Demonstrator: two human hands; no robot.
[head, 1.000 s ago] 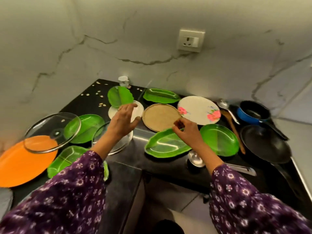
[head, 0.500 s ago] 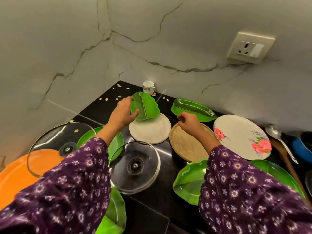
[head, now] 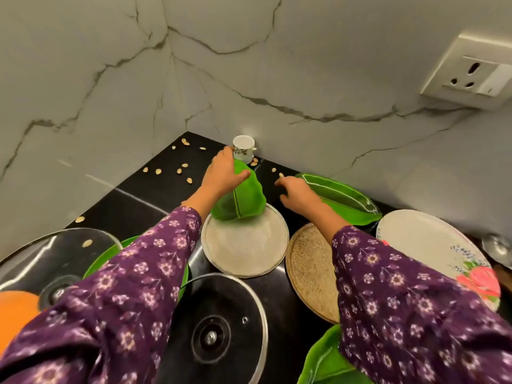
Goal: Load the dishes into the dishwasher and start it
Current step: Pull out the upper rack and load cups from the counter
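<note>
Dirty dishes cover a black counter (head: pixel 133 206) in a wall corner. My left hand (head: pixel 221 173) grips the far end of a small green leaf-shaped plate (head: pixel 238 200), thumb across its top; the plate tilts up off a round beige plate (head: pixel 243 245). Its fingertips reach a small white cup (head: pixel 243 149) standing in the corner. My right hand (head: pixel 296 192) hovers over the counter with loosely curled fingers and holds nothing, just left of a long green leaf tray (head: pixel 340 195).
A woven brown plate (head: pixel 310 273) and a white floral plate (head: pixel 432 250) lie to the right. Two glass lids (head: pixel 219 328) (head: pixel 55 261), a green plate (head: pixel 110 259) and an orange plate (head: pixel 16 309) lie near me. Seed shells (head: pixel 180 170) litter the back corner.
Both hands have reached farther back toward the corner. My left hand has carried the leaf plate's end up to the white cup. The view has moved in closer.
</note>
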